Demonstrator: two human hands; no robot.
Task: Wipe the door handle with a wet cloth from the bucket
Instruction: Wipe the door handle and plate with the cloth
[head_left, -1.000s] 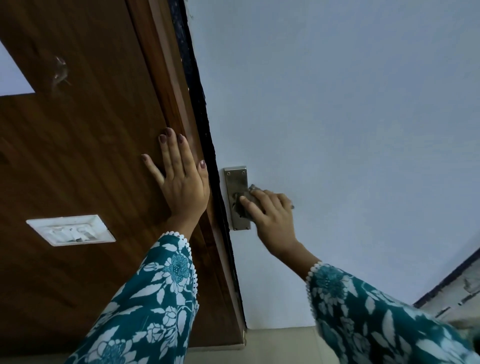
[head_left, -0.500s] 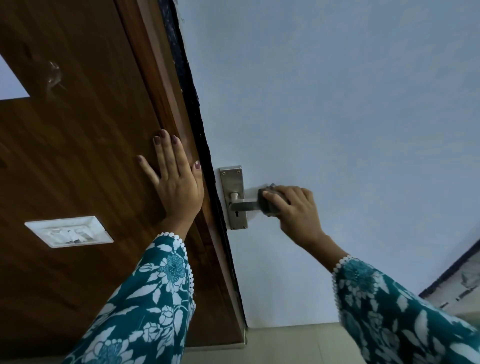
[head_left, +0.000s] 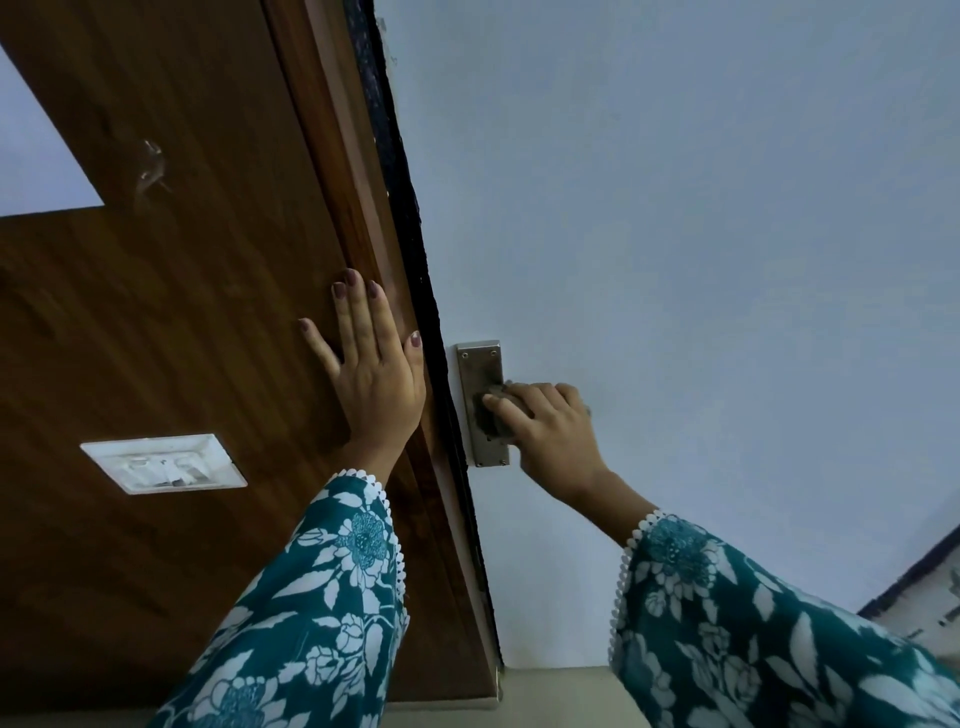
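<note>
My right hand (head_left: 553, 434) is closed around the dark wet cloth (head_left: 492, 415), pressing it on the door handle (head_left: 480, 402). My left hand (head_left: 371, 371) lies flat and empty on the wood. Pushing too hard could swing the door, I think.

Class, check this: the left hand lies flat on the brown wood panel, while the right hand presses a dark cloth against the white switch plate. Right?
Not quite. In the head view the right hand presses the dark cloth against the metal door handle plate, not the white switch plate. The left hand does lie flat on the brown wood panel.
</note>
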